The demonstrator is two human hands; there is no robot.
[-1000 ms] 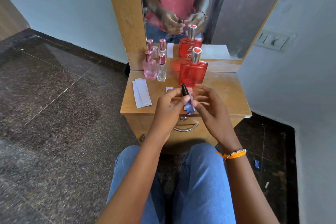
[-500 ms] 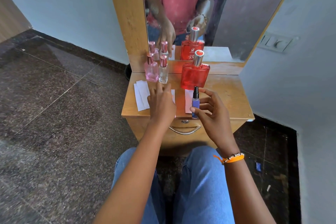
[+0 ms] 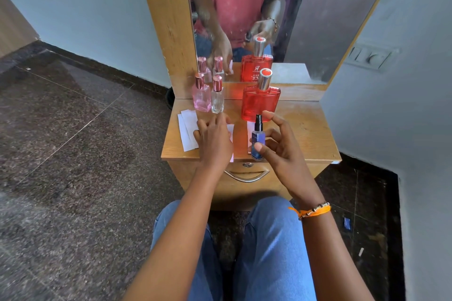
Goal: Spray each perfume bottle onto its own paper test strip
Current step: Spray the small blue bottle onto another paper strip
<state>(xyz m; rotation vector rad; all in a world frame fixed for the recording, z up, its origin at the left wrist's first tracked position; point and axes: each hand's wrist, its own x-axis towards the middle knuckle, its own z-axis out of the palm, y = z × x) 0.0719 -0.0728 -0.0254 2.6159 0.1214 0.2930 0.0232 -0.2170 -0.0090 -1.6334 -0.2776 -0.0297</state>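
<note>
I see right hand [image 3: 276, 146] grasping blue bottle [image 3: 257, 140] just before the red bottle [image 3: 259, 102]; left hand [image 3: 215, 139] released, flat on strip [image 3: 231, 129] left of it.

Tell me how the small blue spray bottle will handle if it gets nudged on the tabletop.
The blue bottle is tall and narrow, so it would probably tip rather than slide. It looks small enough to be light. It stands near the table front edge, so a fall might carry it off; the right hand steadies it.
</note>
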